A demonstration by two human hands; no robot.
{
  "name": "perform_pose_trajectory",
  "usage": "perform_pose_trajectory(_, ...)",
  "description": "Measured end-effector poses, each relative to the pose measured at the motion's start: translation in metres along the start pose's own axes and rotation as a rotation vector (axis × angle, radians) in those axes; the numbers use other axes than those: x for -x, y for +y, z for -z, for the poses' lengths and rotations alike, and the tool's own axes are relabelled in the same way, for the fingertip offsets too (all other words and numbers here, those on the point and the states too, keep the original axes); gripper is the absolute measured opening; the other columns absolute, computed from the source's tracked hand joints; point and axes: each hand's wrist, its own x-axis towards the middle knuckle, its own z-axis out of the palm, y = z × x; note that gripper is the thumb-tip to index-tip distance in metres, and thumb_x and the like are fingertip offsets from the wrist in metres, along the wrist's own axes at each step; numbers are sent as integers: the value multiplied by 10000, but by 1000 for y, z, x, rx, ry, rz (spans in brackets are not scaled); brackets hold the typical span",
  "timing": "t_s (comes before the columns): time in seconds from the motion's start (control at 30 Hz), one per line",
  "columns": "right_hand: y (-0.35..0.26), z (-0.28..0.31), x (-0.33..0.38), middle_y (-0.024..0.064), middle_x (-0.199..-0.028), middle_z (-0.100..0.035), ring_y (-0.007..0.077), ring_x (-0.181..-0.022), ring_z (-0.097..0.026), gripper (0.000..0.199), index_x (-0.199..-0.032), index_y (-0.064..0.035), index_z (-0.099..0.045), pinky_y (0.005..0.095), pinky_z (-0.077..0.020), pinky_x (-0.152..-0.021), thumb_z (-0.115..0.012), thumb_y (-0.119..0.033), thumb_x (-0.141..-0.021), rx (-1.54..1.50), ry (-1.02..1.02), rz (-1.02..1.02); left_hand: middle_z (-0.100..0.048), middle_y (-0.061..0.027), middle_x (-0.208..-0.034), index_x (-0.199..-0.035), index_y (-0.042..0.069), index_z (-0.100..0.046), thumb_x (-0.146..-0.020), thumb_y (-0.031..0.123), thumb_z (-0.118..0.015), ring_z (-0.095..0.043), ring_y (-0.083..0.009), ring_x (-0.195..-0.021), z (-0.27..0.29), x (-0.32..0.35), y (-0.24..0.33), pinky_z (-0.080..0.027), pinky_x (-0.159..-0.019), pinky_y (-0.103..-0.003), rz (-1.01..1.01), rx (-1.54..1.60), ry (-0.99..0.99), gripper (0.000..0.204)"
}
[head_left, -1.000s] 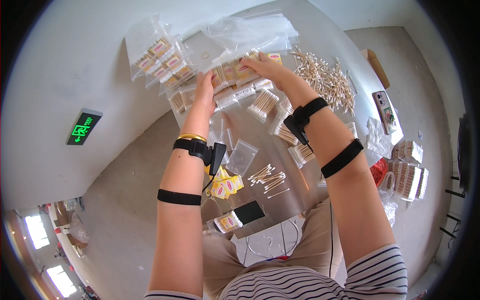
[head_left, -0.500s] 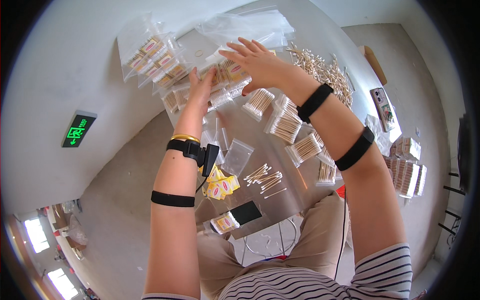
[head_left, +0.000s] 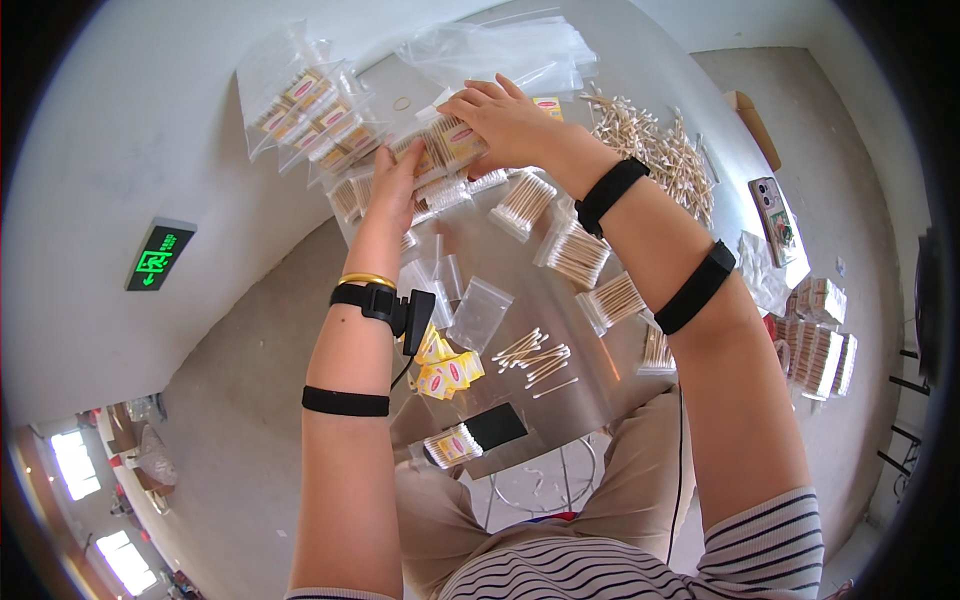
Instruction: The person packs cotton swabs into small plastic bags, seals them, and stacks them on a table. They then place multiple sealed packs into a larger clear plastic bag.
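Swab packs (head_left: 460, 138): labelled row toward the far side of the steel table (head_left: 588, 388), close against a nearer row of packs (head_left: 445, 193); can't tell if it rests on them.
Left hand (head_left: 393, 188): thumb over the top, fingers around the left end; I read it as grasping the row.
Right hand (head_left: 515, 125): draped over the right end, fingers reaching across the far edge; can't tell from my side whether they grip.
Row step: I'd call it two-handed handling of the packs as one block.
Row, next move: I judge it calls for even pressure from both ends; middle packs could slip out.
Clear bags (head_left: 510, 55): lying flat beyond the row.
Loose swabs (head_left: 650, 145): heaped to the right of my right hand.
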Motion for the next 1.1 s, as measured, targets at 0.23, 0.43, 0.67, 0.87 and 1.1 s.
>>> perform_pose_trajectory(0.23, -4, 8, -8, 99, -1479, -502, 297, -1477, -345, 1046, -1496, -140, -437, 550, -168, -1251, -930, -409, -613, 40, -187, -88, -546, -159, -1324, -1450, 54, -346, -997, 225, -632, -580, -251, -1185, -7, -2, 1, -534, -925, -384, 15, -46, -19, 563)
perform_pose_trajectory(0.43, 14, 20, 14, 127, -1607, -353, 320, -1531, -234, 1225, -1584, -152, -281, 536, -153, -1259, -940, -441, -593, 10, -68, -82, -497, -187, -1402, -1540, 76, -221, -972, 278, -641, -525, -300, -1270, -6, -2, 4, -492, -994, -446, 76, -83, -28, 735)
perform_pose_trajectory(0.67, 31, 20, 26, 169, -1640, -272, 347, -1539, -197, 1325, -1604, -143, -230, 519, -178, -1257, -957, -468, -545, -162, -170, -110, -368, -224, -1536, -1617, 113, -8, -953, 326, -648, -415, -343, -1394, -9, -2, 6, -424, -1078, -508, 121, -99, -23, 946)
perform_pose_trajectory(0.87, 36, 19, 25, 185, -1655, -214, 376, -1539, -177, 1350, -1602, -99, -215, 519, -186, -1252, -902, -629, -567, -38, -266, -170, -205, -230, -1619, -1622, 134, -53, -872, 511, -734, -280, -367, -1485, -24, 9, 18, -334, -1154, -529, 105, -119, 36, 1081)
perform_pose_trajectory(1.1, 34, 12, 24, 187, -1665, -177, 424, -1531, -169, 1403, -1612, -103, -179, 556, -185, -1243, -890, -676, -546, -47, -240, -201, -162, -212, -1645, -1577, 154, -290, -616, 654, -876, -127, -425, -1529, -18, 14, 21, -217, -1222, -540, -556, -1223, -123, 1231)
